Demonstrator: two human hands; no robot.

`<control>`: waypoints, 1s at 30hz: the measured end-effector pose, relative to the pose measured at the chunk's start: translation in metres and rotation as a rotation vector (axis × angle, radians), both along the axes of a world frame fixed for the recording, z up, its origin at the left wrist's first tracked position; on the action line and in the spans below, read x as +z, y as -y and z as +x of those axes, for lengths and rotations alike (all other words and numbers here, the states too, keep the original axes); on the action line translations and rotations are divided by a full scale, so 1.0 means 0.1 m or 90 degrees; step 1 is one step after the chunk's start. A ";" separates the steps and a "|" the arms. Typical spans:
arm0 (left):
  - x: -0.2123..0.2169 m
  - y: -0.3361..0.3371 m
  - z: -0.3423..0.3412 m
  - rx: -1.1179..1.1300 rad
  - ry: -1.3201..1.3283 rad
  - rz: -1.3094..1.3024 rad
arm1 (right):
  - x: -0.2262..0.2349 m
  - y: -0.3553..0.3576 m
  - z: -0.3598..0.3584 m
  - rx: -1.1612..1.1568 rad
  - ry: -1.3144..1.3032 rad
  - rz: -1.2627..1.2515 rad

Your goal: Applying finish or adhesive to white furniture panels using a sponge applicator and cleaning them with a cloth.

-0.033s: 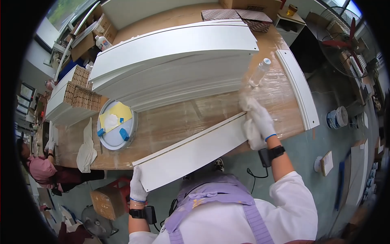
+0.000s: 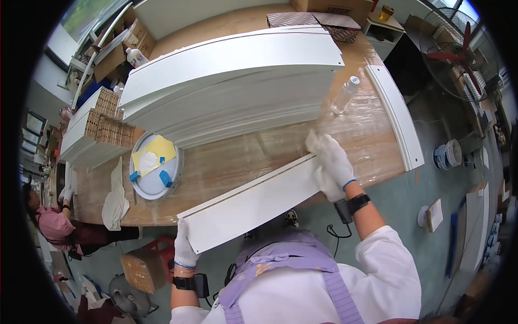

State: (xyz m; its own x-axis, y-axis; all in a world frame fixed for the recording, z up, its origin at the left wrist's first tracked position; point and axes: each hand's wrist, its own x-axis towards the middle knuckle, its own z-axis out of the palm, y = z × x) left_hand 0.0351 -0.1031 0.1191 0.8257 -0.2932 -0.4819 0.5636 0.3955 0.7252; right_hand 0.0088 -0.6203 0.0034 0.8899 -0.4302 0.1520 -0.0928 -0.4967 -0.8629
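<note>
Clear film covers the brown bench [image 2: 232,167]. Across its near edge, slanting up to the right, lies a white panel [image 2: 251,204], its left end pinched by the gloved left hand [image 2: 184,248]; the gloved right hand [image 2: 335,162] clasps a whitish cloth [image 2: 327,184] around the other end. Beyond sit a round tub [image 2: 180,168] (blue blocks [image 2: 165,179] on top), a clear bottle [image 2: 343,99] and stacked white panels [image 2: 232,102].
</note>
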 end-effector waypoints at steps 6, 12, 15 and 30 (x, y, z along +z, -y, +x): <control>0.05 0.08 0.24 -0.034 -0.126 -0.287 | 1.16 -2.53 0.12 0.347 -0.018 -0.334; 0.06 0.03 0.27 -0.018 -0.071 -0.333 | 1.42 -3.34 0.29 0.575 0.228 -0.319; 0.03 -0.06 0.28 -0.069 -0.127 -0.416 | 1.09 -2.50 0.11 0.361 -0.021 -0.391; 0.06 -0.08 0.27 -0.061 -0.130 -0.421 | 1.20 -3.00 -0.09 0.481 0.218 -0.374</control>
State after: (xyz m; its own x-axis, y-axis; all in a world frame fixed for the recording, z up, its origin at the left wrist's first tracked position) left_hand 0.0616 -0.0946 0.1249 0.6933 -0.6455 -0.3203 0.7177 0.6588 0.2257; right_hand 0.0002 -0.3200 0.1239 0.7668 0.4524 0.4554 0.6276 -0.6771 -0.3842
